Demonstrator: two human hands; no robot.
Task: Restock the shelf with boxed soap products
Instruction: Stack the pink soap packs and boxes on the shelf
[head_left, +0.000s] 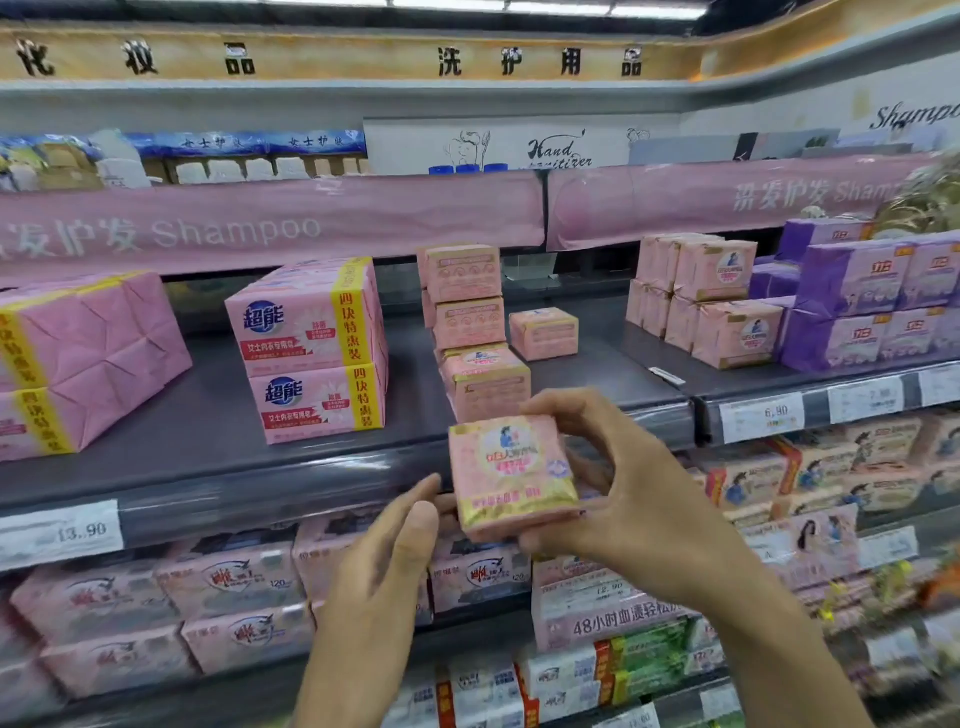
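Ctr-bottom of frame: right hand (628, 499) grasps a pink soap box (511, 475) from its right side, fingers curled over the top and under the btm edge, printed face toward the camera. The box is in the air in front of the dark shelf (208, 441) lip, not resting on it. Left hand (395, 551) is released, fingers straight, tips at the box's lower-left corner; can't tell if touching. Just behind the box, a stack of matching boxes (470, 322) stands on the shelf w/ a single box (544, 332) to its right. Big pink packs (311, 348) ctr-left, purple packs (872, 301) far right. Price tag (62, 532) lower left reads 13.90.
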